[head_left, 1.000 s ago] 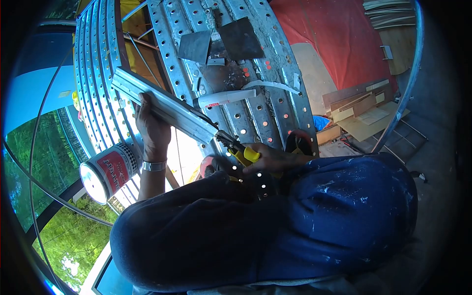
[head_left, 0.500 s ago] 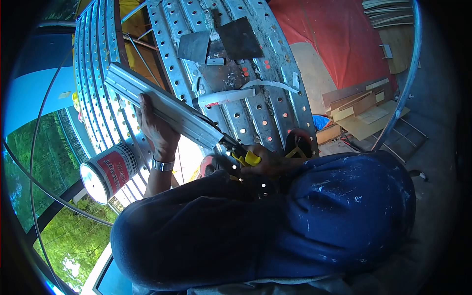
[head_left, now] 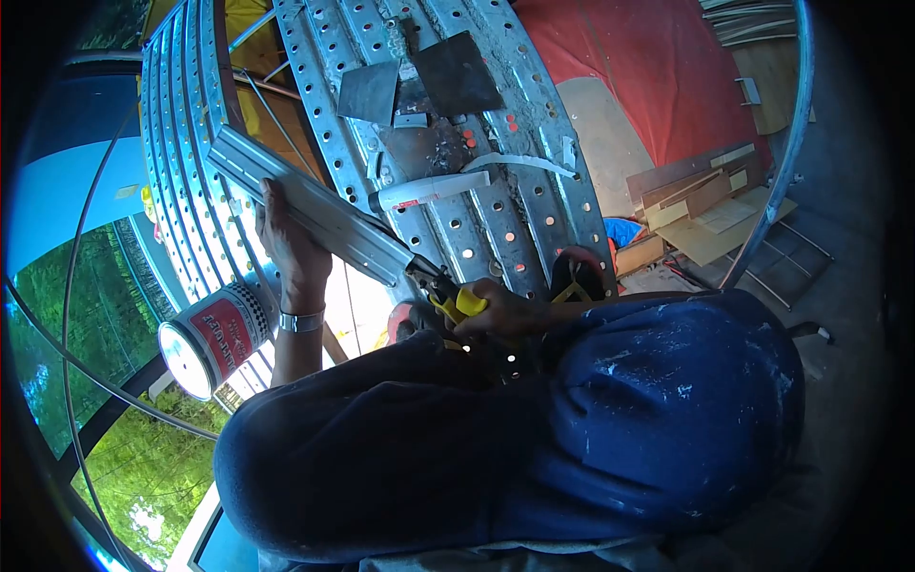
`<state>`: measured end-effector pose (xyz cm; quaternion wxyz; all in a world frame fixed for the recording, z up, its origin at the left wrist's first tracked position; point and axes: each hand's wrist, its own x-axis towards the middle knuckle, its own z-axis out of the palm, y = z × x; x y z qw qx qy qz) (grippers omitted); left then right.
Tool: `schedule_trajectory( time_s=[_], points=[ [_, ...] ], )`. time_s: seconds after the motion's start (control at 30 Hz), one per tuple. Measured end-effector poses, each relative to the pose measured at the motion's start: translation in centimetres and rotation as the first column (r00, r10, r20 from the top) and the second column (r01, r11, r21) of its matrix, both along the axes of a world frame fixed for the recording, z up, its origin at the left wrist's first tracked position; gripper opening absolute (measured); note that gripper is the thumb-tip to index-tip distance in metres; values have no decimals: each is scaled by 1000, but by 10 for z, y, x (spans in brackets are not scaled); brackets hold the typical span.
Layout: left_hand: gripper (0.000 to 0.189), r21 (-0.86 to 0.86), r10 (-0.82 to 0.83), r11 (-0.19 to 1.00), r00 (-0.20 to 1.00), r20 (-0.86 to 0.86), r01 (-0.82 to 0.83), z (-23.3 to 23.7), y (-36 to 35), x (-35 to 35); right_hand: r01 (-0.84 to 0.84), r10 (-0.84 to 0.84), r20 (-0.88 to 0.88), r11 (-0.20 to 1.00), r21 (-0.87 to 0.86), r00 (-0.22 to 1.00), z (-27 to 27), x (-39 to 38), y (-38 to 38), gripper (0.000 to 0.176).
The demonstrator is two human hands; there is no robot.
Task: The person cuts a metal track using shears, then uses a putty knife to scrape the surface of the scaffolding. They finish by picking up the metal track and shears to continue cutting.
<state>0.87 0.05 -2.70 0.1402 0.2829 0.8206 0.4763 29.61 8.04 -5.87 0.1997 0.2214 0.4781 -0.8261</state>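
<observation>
My left hand grips a long silver metal channel around its middle, thumb across its face. The channel slants from upper left down toward my right hand. In my right hand are tin snips with yellow handles, fingers wrapped round them. The dark jaws of the snips meet the channel's lower right end. Whether the blades are parted is too small to tell. Just beyond the channel, a white sealant tube with a long pale strip at its end lies on the perforated metal plank.
Dark square plates lie on the plank. A paint can stands at left on another perforated plank. Thin cables and a gap between the planks are at left. A metal pole, board offcuts and red sheeting are at right.
The snips and my right hand have shifted slightly left with the channel's end. The handles look a little closer together. My left hand keeps its hold on the channel.
</observation>
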Motion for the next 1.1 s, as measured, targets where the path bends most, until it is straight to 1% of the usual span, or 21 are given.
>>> schedule_trajectory(
  time_s=[0.03,0.1,0.13,0.17,0.23,0.27,0.37,0.5,0.57,0.6,0.67,0.7,0.73,0.8,0.83,0.87,0.93,0.97,1.0,1.03,1.1],
  points=[
    [38,-111,-90,992,952,-291,60,-2,-1,-2,-24,24,-5,999,-24,1000,6,-4,7,28],
    [38,-20,-58,998,973,-223,54,-3,-3,-2,-72,71,-8,994,-81,997,20,-4,15,30],
    [37,174,30,983,988,148,-56,-2,-1,-1,-75,82,84,993,-87,993,23,-2,16,35],
    [37,308,41,924,860,509,-227,-1,1,1,-78,93,176,993,-92,980,25,0,17,39],
    [37,325,27,915,839,543,-240,5,4,4,-93,114,223,991,-101,968,28,5,20,48],
    [37,334,20,909,829,559,-248,7,4,6,-108,125,179,989,-102,976,28,7,24,52],
    [36,260,39,953,916,400,-153,13,6,12,-134,141,72,987,-92,987,28,5,27,58],
    [41,350,7,907,838,546,-235,30,19,28,-157,153,-56,985,-69,987,26,-1,28,61],
    [43,387,-72,890,765,640,-240,13,8,10,-163,164,-42,986,33,986,33,-5,31,61],
    [43,356,-25,888,741,671,-293,18,11,10,-169,173,-39,982,83,984,38,-8,33,61],
    [44,293,72,870,689,721,-397,41,20,10,-179,181,-20,980,81,983,51,-12,38,52],
    [44,238,121,885,693,711,-399,51,21,4,-188,189,-10,979,82,982,55,-12,40,50],
    [45,266,77,865,636,768,-425,51,20,-6,-185,191,-29,971,149,981,50,-8,38,52],
    [45,221,43,920,647,761,-322,53,16,-22,-181,209,-71,943,280,975,26,3,34,59],
    [44,179,51,932,604,795,-314,57,15,-22,-209,255,-100,919,334,962,14,7,36,43],
    [44,217,-40,929,500,865,-301,56,16,-23,-173,223,-132,933,316,966,10,6,36,44],
    [47,360,-259,905,377,889,-228,40,14,-28,-95,153,-193,956,278,969,5,6,35,46],
    [49,325,-238,918,342,909,-226,45,18,-22,-103,168,-179,939,328,969,11,2,38,45],
    [49,361,-309,915,261,914,-179,43,18,-20,-106,177,-161,920,376,971,22,-2,43,44],
    [49,390,-338,907,280,899,-157,42,19,-18,-107,185,-146,898,426,972,28,-6,47,43],
    [49,412,-363,900,284,888,-140,44,20,-11,-115,198,-149,892,436,969,26,-6,50,46]
  ],
)
